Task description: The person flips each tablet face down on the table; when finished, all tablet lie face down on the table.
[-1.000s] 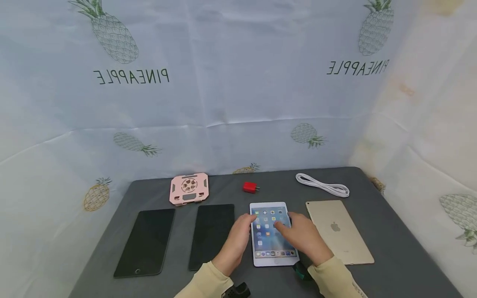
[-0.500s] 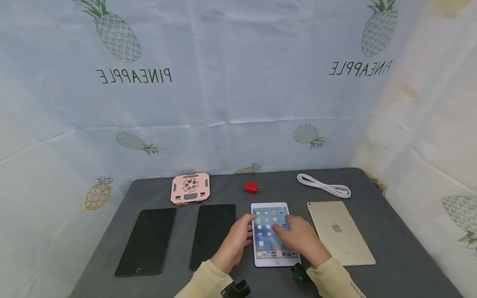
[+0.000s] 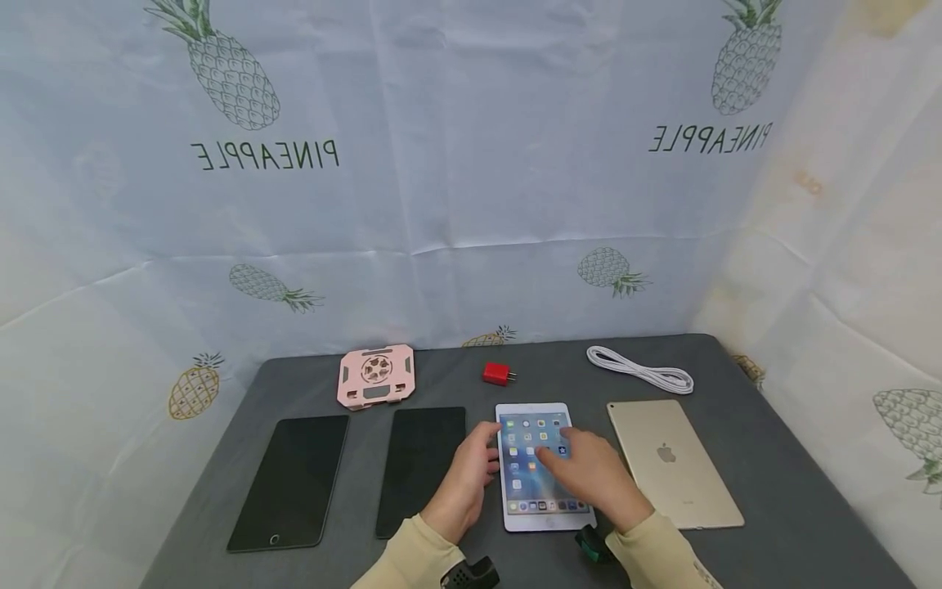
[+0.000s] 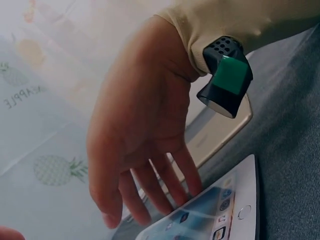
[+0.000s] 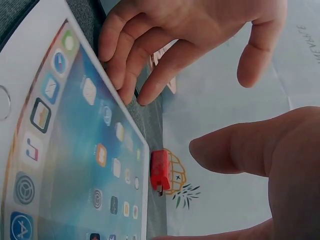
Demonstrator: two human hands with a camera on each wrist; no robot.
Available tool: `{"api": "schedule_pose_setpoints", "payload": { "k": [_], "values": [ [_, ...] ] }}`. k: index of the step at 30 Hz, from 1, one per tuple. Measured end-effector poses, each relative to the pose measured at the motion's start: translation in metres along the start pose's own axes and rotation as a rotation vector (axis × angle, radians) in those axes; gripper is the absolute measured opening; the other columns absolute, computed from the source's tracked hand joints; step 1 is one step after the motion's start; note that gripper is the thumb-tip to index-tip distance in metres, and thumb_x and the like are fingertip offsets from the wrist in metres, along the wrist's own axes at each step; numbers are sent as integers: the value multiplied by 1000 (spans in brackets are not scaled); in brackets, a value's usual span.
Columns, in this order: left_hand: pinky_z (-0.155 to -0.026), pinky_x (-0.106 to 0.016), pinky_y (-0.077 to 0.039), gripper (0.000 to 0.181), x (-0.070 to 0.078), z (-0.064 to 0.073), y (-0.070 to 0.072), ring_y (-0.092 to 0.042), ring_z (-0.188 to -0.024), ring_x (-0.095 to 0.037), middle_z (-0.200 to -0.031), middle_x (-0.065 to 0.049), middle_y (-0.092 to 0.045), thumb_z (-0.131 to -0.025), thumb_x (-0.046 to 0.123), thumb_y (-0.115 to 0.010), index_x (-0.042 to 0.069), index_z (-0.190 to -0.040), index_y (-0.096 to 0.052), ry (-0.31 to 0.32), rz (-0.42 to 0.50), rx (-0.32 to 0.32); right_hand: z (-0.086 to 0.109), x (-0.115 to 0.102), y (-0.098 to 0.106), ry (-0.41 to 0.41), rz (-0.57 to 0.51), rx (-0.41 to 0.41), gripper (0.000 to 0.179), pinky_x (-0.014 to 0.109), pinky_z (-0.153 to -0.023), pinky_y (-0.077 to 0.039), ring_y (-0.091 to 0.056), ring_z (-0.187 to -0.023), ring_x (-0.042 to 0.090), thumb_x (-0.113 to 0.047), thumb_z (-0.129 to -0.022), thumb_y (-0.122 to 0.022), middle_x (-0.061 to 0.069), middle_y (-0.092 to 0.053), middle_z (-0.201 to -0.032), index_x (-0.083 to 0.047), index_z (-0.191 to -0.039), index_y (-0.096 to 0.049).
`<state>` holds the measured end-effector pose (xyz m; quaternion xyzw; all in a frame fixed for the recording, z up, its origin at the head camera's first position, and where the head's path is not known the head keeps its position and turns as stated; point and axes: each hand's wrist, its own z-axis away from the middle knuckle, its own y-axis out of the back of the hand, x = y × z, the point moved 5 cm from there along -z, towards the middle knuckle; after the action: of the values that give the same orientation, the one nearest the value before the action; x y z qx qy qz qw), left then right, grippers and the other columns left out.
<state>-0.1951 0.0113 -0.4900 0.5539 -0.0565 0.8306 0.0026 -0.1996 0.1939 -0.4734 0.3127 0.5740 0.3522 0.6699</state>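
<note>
A white tablet (image 3: 530, 491) with its screen lit and app icons showing lies face up on the dark table. My left hand (image 3: 462, 483) is at its left edge, fingers extended and the thumb raised near the upper left corner. In the right wrist view the fingertips of the left hand (image 5: 185, 20) come down right at the tablet's edge. My right hand (image 3: 596, 473) is over the right side, its thumb stretched above the screen. The left wrist view shows the right hand (image 4: 140, 105) with fingers straight, pointing down beside the tablet's far edge.
Two dark tablets, one at far left (image 3: 290, 483) and one beside my left hand (image 3: 421, 458), lie screen up. A gold tablet (image 3: 688, 474) lies back up at right. Behind are a pink stand (image 3: 397, 372), a red plug charger (image 3: 496, 374) and a coiled white cable (image 3: 643, 372).
My left hand's thumb has drawn slightly off the tablet's left edge, and the right hand has shifted a little. The tablet stays in place on the table; the head view shifted slightly.
</note>
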Motion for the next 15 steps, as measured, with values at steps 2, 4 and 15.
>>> {"api": "schedule_pose_setpoints", "payload": {
  "k": [2, 4, 15],
  "values": [
    [-112, -59, -40, 75, 1, 0, 0, -53, -124, -42, -148, -32, -51, -105, 48, -48, -7, -155, -41, 6, 29, 8, 0, 0, 0, 3, -3, -3, 68, 65, -108, -54, -65, -132, 49, -44, -101, -70, 30, -68, -141, 10, -142, -63],
    [-110, -56, -42, 76, 3, 0, 1, -52, -120, -40, -145, -30, -51, -104, 47, -50, -9, -154, -40, 9, 54, 14, 0, 0, -1, 6, -8, -7, 70, 64, -108, -54, -66, -132, 48, -46, -100, -70, 30, -69, -141, 9, -143, -63],
    [-103, -45, -49, 70, 11, 1, 7, -48, -116, -32, -138, -21, -50, -105, 46, -49, -8, -150, -49, -9, 109, -44, 2, -4, -5, -42, -50, -57, 97, 64, -108, -54, -64, -135, 47, -72, -92, -69, 30, -65, -146, 8, -148, -59]
  ]
}}
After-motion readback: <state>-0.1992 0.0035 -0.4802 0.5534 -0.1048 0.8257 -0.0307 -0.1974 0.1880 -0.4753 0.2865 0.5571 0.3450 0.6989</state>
